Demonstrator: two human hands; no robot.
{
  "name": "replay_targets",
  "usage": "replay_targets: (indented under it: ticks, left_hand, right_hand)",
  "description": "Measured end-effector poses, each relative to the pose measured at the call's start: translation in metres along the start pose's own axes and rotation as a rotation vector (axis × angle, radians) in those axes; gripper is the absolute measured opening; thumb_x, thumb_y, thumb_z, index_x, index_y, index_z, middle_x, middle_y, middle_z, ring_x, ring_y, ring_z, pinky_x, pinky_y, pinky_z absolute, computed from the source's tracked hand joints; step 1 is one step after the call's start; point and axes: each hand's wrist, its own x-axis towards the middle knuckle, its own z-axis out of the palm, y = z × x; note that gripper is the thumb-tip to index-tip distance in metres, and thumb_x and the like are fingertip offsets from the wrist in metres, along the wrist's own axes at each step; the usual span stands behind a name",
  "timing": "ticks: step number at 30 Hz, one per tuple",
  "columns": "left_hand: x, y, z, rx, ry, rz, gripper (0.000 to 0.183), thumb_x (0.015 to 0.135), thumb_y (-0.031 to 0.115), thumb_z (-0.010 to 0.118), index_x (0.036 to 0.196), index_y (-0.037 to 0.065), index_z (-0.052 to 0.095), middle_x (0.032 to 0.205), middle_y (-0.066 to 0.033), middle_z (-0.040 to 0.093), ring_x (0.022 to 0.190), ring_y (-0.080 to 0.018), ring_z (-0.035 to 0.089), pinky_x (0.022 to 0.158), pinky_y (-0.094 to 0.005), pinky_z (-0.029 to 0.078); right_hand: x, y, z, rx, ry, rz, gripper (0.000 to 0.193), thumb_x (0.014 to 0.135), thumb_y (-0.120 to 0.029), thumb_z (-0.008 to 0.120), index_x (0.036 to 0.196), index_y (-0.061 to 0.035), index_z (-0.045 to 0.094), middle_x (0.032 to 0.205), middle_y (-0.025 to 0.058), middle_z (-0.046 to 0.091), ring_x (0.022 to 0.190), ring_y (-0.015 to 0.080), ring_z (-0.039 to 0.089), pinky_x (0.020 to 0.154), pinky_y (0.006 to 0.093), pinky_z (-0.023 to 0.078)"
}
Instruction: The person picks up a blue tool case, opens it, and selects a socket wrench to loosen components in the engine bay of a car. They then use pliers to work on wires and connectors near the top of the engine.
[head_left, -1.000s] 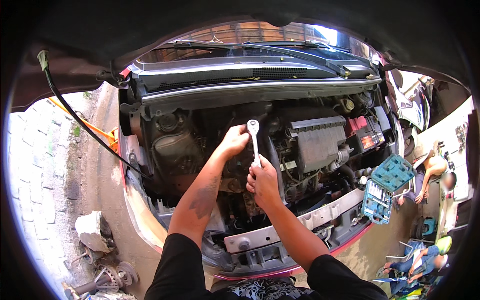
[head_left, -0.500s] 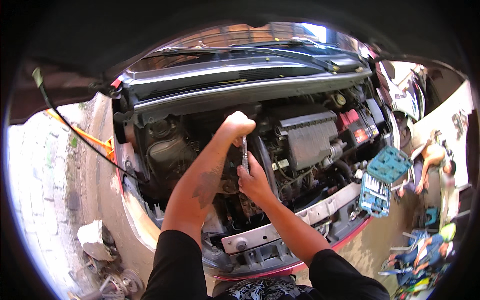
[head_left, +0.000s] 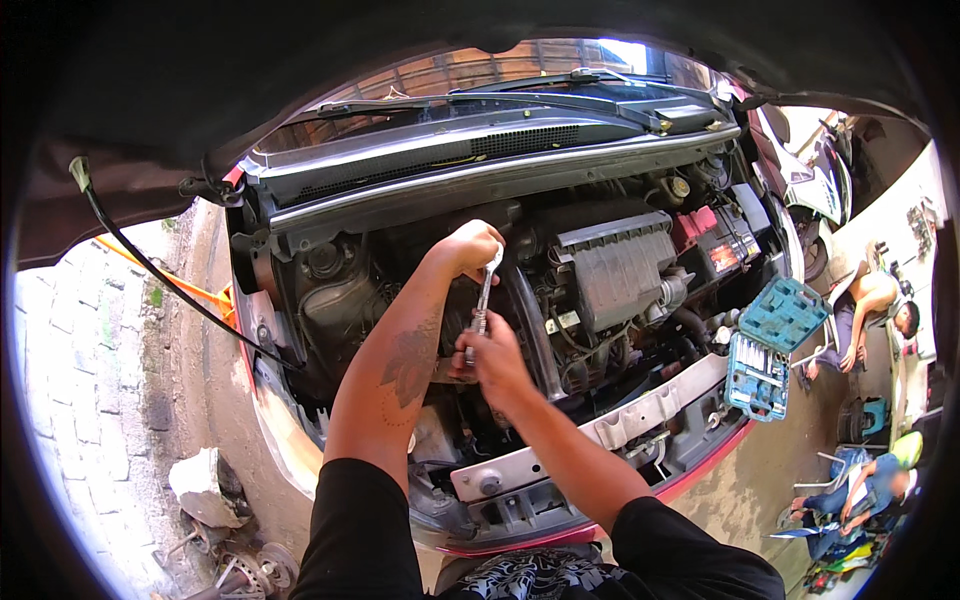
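Observation:
A shiny metal ratchet wrench point(head_left: 485, 292) slants over the engine bay, left of the engine cover point(head_left: 618, 280). My right hand point(head_left: 498, 362) is closed round its handle, at the end nearer me. Higher up, my left hand point(head_left: 470, 246) is closed at the ratchet's head, fingers curled, its back towards me. What the head sits on is hidden beneath that hand. Just right of both hands a dark hose point(head_left: 530, 335) runs down the bay. The ratchet looks tilted, its near end a little to the left.
An open teal socket case point(head_left: 758, 378) rests at the bay's front right corner. A battery point(head_left: 728, 250) sits behind it. The metal front crossmember point(head_left: 640, 410) crosses before me. The raised hood point(head_left: 480, 25) hangs overhead. Two people point(head_left: 872, 305) are off to the right.
My right hand has swung slightly down and left with the ratchet's handle, and more of the ratchet shows. My left hand stays at its head. The whole view has shifted a little.

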Motion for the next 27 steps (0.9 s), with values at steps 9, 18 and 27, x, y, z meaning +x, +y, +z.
replay_targets:
  ticks: [9, 18, 27]
  left_hand:
    - [-0.004, -0.022, 0.022, 0.049, 0.163, 0.13, 0.036, 0.093, 0.026, 0.064, 0.116, 0.0, 0.059, 0.086, -0.0122, 0.065, 0.059, -0.02, 0.069, 0.05, -0.0335, 0.056]
    - [0.018, -0.038, 0.064, -0.405, 0.598, 0.184, 0.024, 0.093, 0.019, 0.063, 0.1, -0.002, 0.053, 0.07, -0.016, 0.063, 0.049, -0.0226, 0.064, 0.044, -0.0371, 0.054]
    - [0.019, -0.045, 0.062, -0.549, 0.689, 0.114, 0.047, 0.099, 0.043, 0.06, 0.103, -0.003, 0.049, 0.076, -0.0161, 0.065, 0.05, -0.0222, 0.065, 0.042, -0.0361, 0.054]
  right_hand:
    - [0.005, -0.002, 0.034, 0.2, 0.097, 0.148, 0.025, 0.108, -0.027, 0.047, 0.124, -0.0095, 0.053, 0.079, 0.0066, 0.055, 0.061, 0.0182, 0.057, 0.056, 0.0327, 0.048]
    - [0.003, -0.05, -0.019, -0.2, -0.007, 0.215, 0.026, 0.108, -0.038, 0.049, 0.111, -0.0137, 0.055, 0.064, 0.0003, 0.044, 0.046, 0.0094, 0.04, 0.04, 0.023, 0.03]
    - [0.05, -0.145, -0.093, -1.488, -0.133, -0.26, 0.037, 0.096, -0.035, 0.063, 0.104, -0.0005, 0.073, 0.077, 0.0163, 0.072, 0.069, 0.0218, 0.073, 0.07, 0.0389, 0.056]
